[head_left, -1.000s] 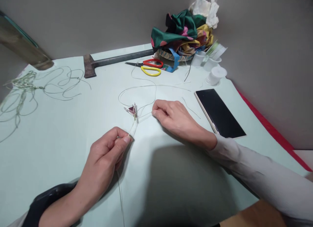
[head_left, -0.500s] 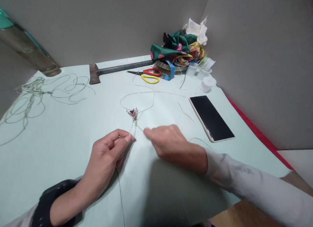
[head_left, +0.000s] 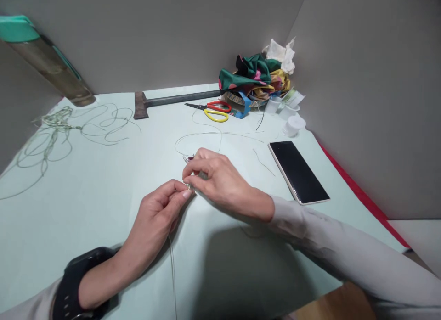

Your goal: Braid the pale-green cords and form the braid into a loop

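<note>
The right hand (head_left: 222, 177) had moved in against the left hand (head_left: 156, 214). Both pinched pale cord (head_left: 173, 269), apparently to control its strands, just below a half-hidden red ornament (head_left: 186, 159) on the desk (head_left: 103, 187).

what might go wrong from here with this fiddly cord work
The thin cord might slip, since the left hand seems to hold it only by the fingertips. The right hand covers most of the small red-and-silver piece, so it could get nudged or twisted unseen. A loose strand runs up by the scissors and might snag there if pulled.
</note>
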`<state>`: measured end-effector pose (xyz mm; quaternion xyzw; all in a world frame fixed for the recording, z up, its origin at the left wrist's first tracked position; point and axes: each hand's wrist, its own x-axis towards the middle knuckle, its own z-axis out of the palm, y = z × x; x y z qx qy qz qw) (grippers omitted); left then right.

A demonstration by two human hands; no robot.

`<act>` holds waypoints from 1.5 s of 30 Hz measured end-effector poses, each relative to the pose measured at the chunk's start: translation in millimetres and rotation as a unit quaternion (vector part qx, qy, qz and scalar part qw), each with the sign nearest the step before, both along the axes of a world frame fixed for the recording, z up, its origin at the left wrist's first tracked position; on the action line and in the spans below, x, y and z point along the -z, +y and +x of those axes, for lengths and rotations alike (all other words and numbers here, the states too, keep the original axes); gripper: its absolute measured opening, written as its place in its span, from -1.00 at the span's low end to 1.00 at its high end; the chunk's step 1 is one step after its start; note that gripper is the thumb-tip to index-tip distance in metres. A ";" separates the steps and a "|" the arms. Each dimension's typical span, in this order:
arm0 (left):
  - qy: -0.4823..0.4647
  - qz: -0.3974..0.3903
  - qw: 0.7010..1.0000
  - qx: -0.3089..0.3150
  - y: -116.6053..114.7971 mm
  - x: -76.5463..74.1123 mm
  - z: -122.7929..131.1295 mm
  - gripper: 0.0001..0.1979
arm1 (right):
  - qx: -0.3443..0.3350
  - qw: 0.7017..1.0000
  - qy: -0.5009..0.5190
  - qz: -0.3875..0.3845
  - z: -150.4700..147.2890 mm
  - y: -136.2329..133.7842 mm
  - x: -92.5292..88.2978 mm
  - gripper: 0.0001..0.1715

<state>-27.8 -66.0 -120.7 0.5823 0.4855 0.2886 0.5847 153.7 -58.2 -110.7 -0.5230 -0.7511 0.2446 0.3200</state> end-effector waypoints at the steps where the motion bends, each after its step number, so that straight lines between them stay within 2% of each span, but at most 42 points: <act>1: 0.000 -0.001 1.000 -0.004 0.2 -0.3 0.3 -0.68 | -0.007 1.000 0.007 0.000 -1.1 1.6 3.1 -0.81; 4: -0.007 -0.014 1.000 -0.010 1.1 -0.6 0.5 -0.67 | -0.038 0.999 -0.022 0.031 0.2 0.6 11.4 -0.77; 8: -0.011 -0.037 0.999 -0.016 1.7 1.5 -0.9 -0.67 | -0.104 0.985 -0.078 0.111 12.6 -4.5 17.9 -0.73; 12: -0.008 -0.043 0.999 -0.019 0.7 3.2 -2.9 -0.67 | -0.128 0.977 -0.070 0.154 21.2 -7.0 24.5 -0.73; 18: 0.001 -0.044 0.998 -0.034 0.3 1.1 -1.6 -0.72 | -0.126 0.982 -0.091 0.111 16.1 -0.2 20.7 -0.92; 21: -0.003 -0.030 0.999 -0.037 0.6 0.9 -0.3 -0.75 | -0.128 0.977 -0.142 0.092 14.0 1.3 12.8 -0.89; 24: 0.000 -0.019 0.999 -0.035 0.9 1.9 0.0 -0.75 | -0.102 0.970 -0.193 0.108 12.6 -3.4 10.1 -0.80; 26: 0.004 -0.016 0.999 -0.036 1.2 2.8 -0.5 -0.77 | -0.072 0.960 -0.220 0.158 11.2 -8.9 12.5 -0.73; 31: -0.013 -0.018 0.999 -0.036 2.7 4.7 -1.6 -0.76 | -0.032 0.911 -0.244 0.332 7.7 -19.2 20.9 -0.64; 36: -0.046 -0.055 0.996 -0.047 2.8 1.9 1.1 -0.74 | -0.026 0.854 -0.248 0.456 8.4 -18.4 20.9 -0.78; 38: -0.057 -0.068 0.995 -0.051 2.3 0.0 2.3 -0.75 | -0.034 0.843 -0.242 0.480 9.4 -16.8 20.8 -0.81; 45: -0.070 -0.073 0.993 -0.056 3.2 -1.0 2.7 -0.74 | -0.030 0.834 -0.246 0.493 10.1 -13.5 22.4 -0.83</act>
